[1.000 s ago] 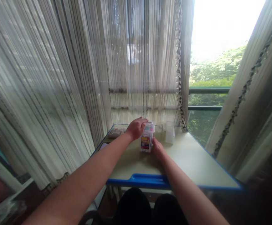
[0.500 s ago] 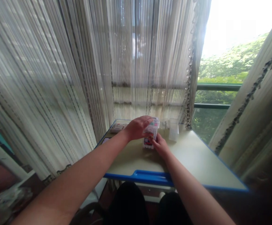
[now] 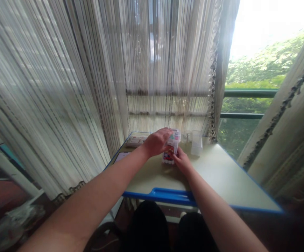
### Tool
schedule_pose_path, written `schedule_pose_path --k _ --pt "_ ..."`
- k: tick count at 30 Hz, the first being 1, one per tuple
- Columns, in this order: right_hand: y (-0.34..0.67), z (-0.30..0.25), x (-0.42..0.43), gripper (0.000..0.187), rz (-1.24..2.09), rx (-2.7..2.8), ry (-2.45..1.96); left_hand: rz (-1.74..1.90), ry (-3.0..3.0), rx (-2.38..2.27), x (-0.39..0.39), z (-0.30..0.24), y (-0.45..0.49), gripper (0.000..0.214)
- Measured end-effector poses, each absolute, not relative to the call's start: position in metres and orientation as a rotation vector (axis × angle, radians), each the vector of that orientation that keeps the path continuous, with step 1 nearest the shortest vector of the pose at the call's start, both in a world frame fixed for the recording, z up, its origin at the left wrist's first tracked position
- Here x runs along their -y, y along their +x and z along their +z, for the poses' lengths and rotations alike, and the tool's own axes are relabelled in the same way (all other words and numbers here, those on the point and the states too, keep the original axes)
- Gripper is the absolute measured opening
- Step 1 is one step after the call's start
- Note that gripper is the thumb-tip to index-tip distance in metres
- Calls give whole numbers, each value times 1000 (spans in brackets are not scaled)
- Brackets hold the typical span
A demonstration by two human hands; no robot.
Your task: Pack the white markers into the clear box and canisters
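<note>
Over the table I hold an upright, see-through plastic case of markers [image 3: 169, 157], with a dark and red label on its front and white rounded ends along the bottom. My left hand [image 3: 158, 141] wraps the upper left of the case, its fingers curled across the top, where pink and green patches show. Lower down, my right hand [image 3: 181, 159] grips the right side, thumb on the front near the label. The fingers behind the case are hidden. To its right stands a clear plastic box or cover [image 3: 197, 144].
A flat whitish box [image 3: 135, 141] lies at the table's back left, with a phone [image 3: 121, 157] in front of it. The pale tabletop [image 3: 220, 178] has a blue edge and a blue front tray groove [image 3: 167, 195]. String curtains [image 3: 167, 70] hang close behind the table.
The view has shifted slightly, so the table sits a little differently and more of the phone shows. Both hands keep their hold on the marker case.
</note>
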State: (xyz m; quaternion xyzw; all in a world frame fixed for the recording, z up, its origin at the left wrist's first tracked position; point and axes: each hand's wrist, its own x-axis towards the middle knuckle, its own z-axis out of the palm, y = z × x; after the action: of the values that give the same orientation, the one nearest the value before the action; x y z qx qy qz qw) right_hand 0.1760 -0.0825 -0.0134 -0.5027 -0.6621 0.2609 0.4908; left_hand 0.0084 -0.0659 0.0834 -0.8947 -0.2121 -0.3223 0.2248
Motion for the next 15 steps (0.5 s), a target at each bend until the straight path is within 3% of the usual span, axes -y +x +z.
schedule_pose_path --k 7,15 --pt "174 -14 82 44 715 1565 -1204 -1107 -2503 618 68 85 13 33" --pt "174 -14 83 44 804 1506 -1145 -1501 -2597 825 65 85 24 20"
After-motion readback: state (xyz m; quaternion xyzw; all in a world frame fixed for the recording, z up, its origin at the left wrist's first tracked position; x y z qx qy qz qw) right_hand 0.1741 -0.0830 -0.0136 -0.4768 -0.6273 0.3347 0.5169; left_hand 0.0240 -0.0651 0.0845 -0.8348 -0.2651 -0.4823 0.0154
